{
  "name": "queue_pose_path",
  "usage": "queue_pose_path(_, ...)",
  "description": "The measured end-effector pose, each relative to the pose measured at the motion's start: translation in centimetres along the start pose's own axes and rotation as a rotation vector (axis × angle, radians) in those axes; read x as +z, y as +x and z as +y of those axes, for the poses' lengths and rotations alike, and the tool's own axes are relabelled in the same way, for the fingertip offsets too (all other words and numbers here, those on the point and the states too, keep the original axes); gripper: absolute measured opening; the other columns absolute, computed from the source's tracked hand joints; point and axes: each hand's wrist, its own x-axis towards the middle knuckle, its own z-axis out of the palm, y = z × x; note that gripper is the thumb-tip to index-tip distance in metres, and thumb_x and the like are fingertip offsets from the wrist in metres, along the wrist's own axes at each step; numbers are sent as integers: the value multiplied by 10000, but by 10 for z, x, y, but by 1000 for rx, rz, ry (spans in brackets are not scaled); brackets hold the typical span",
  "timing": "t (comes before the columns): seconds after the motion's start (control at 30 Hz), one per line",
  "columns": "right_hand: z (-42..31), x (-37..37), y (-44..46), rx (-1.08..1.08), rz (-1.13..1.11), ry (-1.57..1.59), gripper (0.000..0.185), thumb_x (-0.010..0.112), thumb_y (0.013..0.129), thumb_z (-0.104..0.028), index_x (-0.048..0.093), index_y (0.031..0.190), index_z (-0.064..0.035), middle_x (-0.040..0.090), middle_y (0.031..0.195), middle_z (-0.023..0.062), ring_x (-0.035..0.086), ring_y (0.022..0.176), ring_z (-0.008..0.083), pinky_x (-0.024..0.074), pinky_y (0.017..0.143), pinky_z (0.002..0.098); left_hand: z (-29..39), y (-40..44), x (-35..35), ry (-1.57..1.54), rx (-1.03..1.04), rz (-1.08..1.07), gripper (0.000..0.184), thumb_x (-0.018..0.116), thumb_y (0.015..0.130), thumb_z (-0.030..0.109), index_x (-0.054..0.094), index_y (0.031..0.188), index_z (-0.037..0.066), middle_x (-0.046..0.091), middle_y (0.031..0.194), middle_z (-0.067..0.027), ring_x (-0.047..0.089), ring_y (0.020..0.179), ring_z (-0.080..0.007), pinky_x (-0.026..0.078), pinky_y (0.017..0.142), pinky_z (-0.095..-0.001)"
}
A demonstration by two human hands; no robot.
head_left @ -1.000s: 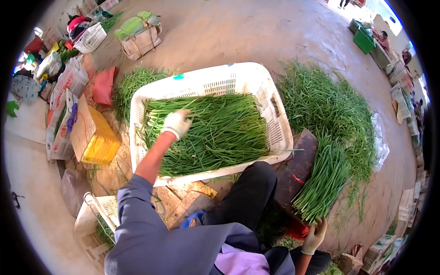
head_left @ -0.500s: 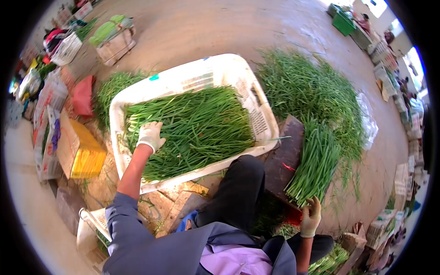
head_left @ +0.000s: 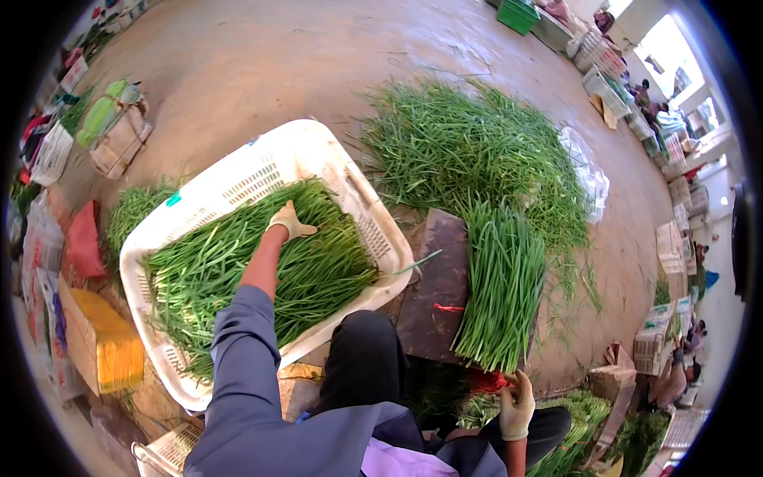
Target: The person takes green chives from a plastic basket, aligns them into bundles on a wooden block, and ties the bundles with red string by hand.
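A white plastic crate holds a thick layer of long green stalks. My left hand, in a pale glove, rests on top of these stalks with thumb and fingers apart. At lower right my right hand, gloved too, is just below the cut ends of a neat green bundle; its fingers are curled and hold nothing that I can see. The bundle lies along the right side of a dark board, on which a red tie shows.
A loose heap of greens spreads on the floor beyond the board, with clear plastic beside it. A yellow-sided box and a red bag stand left of the crate. Other people sit along the right side.
The view has turned to the right, so the crate appears further left and tilted. My left hand has moved across the stalks, away from the crate's left end. My right hand stays near the bundle's base.
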Motion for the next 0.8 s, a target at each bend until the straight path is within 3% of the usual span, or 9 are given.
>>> queue_pose_path(0.07, 0, -2, -4, 72, 15, 17, 517, 616, 848, 108, 510, 1343, 4, 678, 1110, 129, 657, 797, 126, 548, 728, 266, 8, 5, 5, -63, -109, -88, 1160, 841, 645, 511, 272, 1495, -37, 482, 1415, -273, 518, 1289, -326, 444, 1063, -409)
queue_pose_path(0.17, 15, 10, -5, 162, 31, 147, 510, 617, 853, 108, 512, 1341, 6, 671, 1124, 130, 658, 801, 127, 550, 729, 262, -5, -3, 44, -146, 24, 41, 958, 816, 687, 469, 427, 1420, -9, 558, 1353, -227, 556, 1233, -352, 455, 1038, -423)
queue_pose_path(0.33, 18, 26, 7, -27, -104, 48, 503, 643, 833, 110, 530, 1313, 13, 695, 1068, 134, 664, 775, 143, 552, 718, 274, 8, -42, 24, -115, 110, 86, 837, 784, 705, 422, 496, 1370, 5, 559, 1351, -219, 552, 1225, -368, 457, 1027, -421)
queue_pose_path(0.4, 27, 33, 11, -46, -96, 84, 484, 671, 818, 88, 560, 1282, 6, 705, 1057, 120, 673, 782, 143, 549, 698, 273, -5, -29, 51, 154, 388, 431, 816, 779, 686, 421, 517, 1337, 5, 597, 1287, -229, 576, 1186, -371, 471, 1008, -409)
queue_pose_path(0.47, 23, 33, 16, -17, -118, 75, 470, 676, 821, 72, 567, 1273, 2, 707, 1057, 108, 673, 786, 134, 546, 696, 269, 8, -36, 34, -173, 137, 33, 841, 795, 651, 443, 520, 1322, 15, 595, 1284, -246, 584, 1175, -381, 487, 988, -418)
queue_pose_path(0.5, 12, 32, 18, 1, -128, 96, 463, 678, 823, 62, 568, 1269, 0, 709, 1056, 100, 670, 786, 125, 546, 689, 262, 9, -37, 30, -157, 145, 17, 896, 807, 639, 459, 494, 1353, 18, 582, 1304, -252, 581, 1179, -390, 490, 984, -429)
queue_pose_path(0.57, 5, 26, 22, -310, -103, -152, 455, 672, 830, 66, 565, 1268, 10, 709, 1058, 99, 668, 776, 111, 543, 681, 247, 13, -43, 24, -106, 126, -44, 1015, 832, 620, 490, 427, 1422, 19, 550, 1351, -255, 570, 1196, -401, 488, 987, -444)
queue_pose_path(0.63, 8, 29, 20, -302, -91, -116, 453, 670, 832, 68, 563, 1269, 14, 710, 1060, 100, 666, 771, 108, 542, 680, 243, 12, -42, 18, -102, 95, -110, 1144, 861, 610, 520, 344, 1495, 12, 499, 1413, -252, 524, 1266, -382, 462, 1037, -434)
queue_pose_path(0.8, -20, 43, 25, -130, -141, 130, 474, 706, 817, 62, 568, 1268, 17, 708, 1056, 106, 669, 783, 117, 545, 686, 257, -4, -5, 39, -60, -11, -109, 1073, 869, 606, 459, 408, 1475, 31, 455, 1476, -199, 454, 1349, -329, 396, 1118, -394)
